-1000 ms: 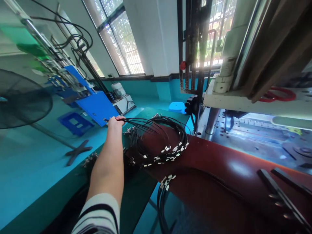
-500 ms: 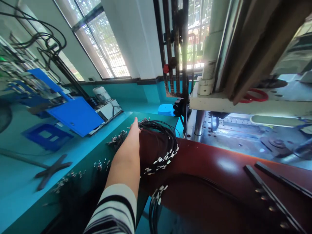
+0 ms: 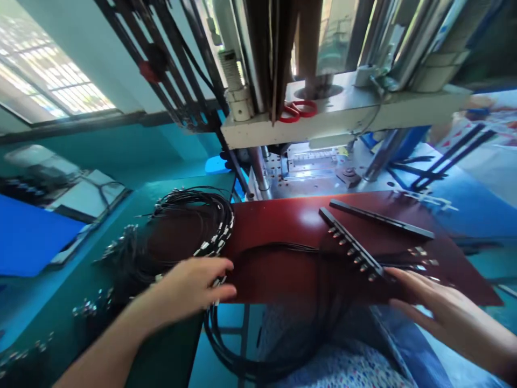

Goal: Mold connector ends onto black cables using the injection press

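Observation:
My left hand (image 3: 197, 283), slightly blurred, is above the near side of a coil of black cables (image 3: 228, 215) with white and metal end pieces. Its thumb and fingers are apart, and nothing shows between them. My right hand (image 3: 428, 296) is at the near end of a black bar (image 3: 351, 242) with a row of copper-coloured studs along its side. Those fingertips meet or overlap the bar's end, thumb spread away below; contact is unclear. A second black bar (image 3: 379, 220) lies behind the first. Several thin black cables (image 3: 291, 246) run across the reddish-brown board (image 3: 274, 215) between my hands.
Beyond the board stands a press (image 3: 343, 121) with metal columns and red-handled scissors (image 3: 299, 110) on its plate. More cable bundles (image 3: 129, 253) lie on the green table (image 3: 169, 345) at left. A blue surface (image 3: 476, 199) is at right.
The view has swung right, bringing the whole press and both bars into sight. My left hand has drawn back from the far end of the cable coil. My right hand has come into view.

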Demonstrator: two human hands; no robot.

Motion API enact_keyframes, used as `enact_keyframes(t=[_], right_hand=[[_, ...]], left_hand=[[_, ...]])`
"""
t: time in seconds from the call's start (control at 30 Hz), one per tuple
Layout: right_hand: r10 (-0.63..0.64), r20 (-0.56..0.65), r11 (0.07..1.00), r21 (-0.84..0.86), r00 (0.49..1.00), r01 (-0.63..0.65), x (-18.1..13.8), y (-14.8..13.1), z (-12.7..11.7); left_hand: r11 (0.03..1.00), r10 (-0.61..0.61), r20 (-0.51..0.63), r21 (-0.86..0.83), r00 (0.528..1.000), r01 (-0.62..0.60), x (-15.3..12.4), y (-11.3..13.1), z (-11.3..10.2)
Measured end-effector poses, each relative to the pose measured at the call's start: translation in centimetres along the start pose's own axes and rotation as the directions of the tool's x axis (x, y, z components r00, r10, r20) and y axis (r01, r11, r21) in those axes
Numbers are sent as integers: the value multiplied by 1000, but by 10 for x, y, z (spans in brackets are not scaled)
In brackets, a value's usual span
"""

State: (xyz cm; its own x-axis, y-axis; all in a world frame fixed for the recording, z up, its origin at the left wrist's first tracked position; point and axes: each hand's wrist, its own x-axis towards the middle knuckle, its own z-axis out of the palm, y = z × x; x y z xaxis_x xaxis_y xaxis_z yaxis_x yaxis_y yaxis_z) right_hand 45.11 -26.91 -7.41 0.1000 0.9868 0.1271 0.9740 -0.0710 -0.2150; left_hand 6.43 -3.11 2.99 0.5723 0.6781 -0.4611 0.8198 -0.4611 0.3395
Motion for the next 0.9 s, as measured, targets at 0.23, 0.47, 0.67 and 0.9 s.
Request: enact_keyframes(t=[0.23, 0.47, 0.67, 0.9], right_hand=[[116, 386, 993, -22, 915, -116, 44, -29, -12], [112, 444, 989, 36, 889, -143, 71, -20, -44], [229, 237, 971, -126, 944, -204, 131, 2, -66], [153, 64, 987, 45, 986, -156, 228, 42, -71]], left_hand=[[979, 170, 320, 50, 932, -196, -15, 61, 101], [303, 424, 463, -882, 778, 360, 32, 106, 184], [133, 529, 471, -868, 706, 479, 65, 174, 180], [73, 520, 304, -947, 798, 313, 121, 196, 111]])
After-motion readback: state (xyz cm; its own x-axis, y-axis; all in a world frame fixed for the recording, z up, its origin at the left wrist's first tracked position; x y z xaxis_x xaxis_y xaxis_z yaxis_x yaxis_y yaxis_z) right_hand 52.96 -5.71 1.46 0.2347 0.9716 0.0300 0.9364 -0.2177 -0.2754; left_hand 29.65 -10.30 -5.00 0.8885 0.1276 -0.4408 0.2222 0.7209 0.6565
